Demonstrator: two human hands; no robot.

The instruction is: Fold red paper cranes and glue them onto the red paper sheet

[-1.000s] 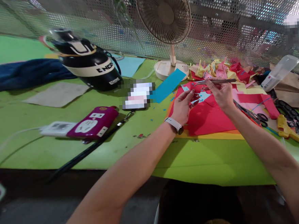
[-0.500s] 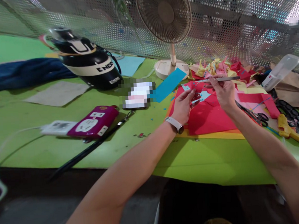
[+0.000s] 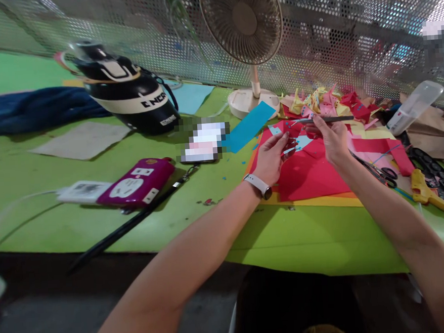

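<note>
Left hand [image 3: 270, 158]: forearm reaches in from lower left, fingers pinching a small light blue paper piece [image 3: 300, 143] over the red sheet [image 3: 309, 173].
Right hand [image 3: 332, 138]: raised just beside it, fingers closed around a thin grey tool [image 3: 323, 120] held level above the worktop [image 3: 134, 213].

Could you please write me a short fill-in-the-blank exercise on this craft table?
1. The right hand holds a thin ____ tool.
2. The left hand wears a white ____ at its wrist.
3. The helmet stands on a ____ table.
Missing words: metal; watch; green
</note>
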